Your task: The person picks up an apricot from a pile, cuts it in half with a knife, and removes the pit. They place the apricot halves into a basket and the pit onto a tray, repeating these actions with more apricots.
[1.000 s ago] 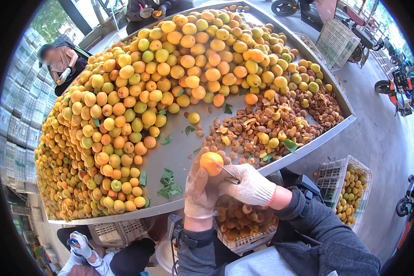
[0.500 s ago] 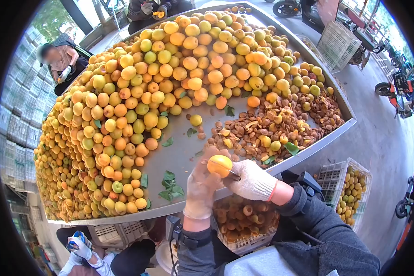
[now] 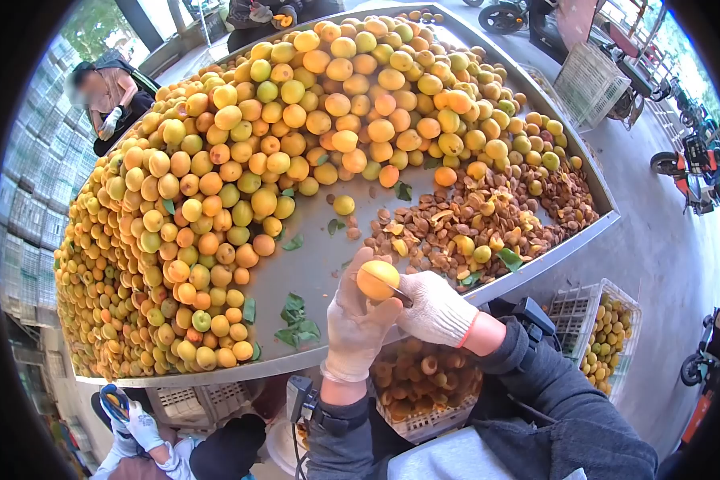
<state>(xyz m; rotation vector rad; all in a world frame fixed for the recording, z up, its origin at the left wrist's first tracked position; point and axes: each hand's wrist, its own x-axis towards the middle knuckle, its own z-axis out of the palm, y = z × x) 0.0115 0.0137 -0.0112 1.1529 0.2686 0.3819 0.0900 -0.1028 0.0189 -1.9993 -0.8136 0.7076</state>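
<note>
In the head view, my left hand (image 3: 354,328), in a white glove with bare-looking fingertips, holds a yellow-orange fruit (image 3: 378,280) above the table's front edge. My right hand (image 3: 438,308), in a white knitted glove, is closed on a small knife (image 3: 402,297), whose blade meets the fruit's right side. Behind my hands lies a heap of brown pits and scraps (image 3: 456,228). A large pile of whole fruit (image 3: 240,176) covers much of the metal table (image 3: 320,272). Beneath my hands, a crate (image 3: 436,422) holds halved-looking fruit.
A crate of fruit (image 3: 558,320) stands at the right. Co-workers sit at the upper left (image 3: 108,96), top (image 3: 260,16) and lower left, where gloved hands (image 3: 142,428) show. Green leaves (image 3: 296,324) lie on the table. Motorbikes (image 3: 696,160) stand at the far right.
The fruit in my left hand has shifted slightly left and up, and the blade now reaches across its right side. The lower-left co-worker's hands have moved apart, with a blue object raised.
</note>
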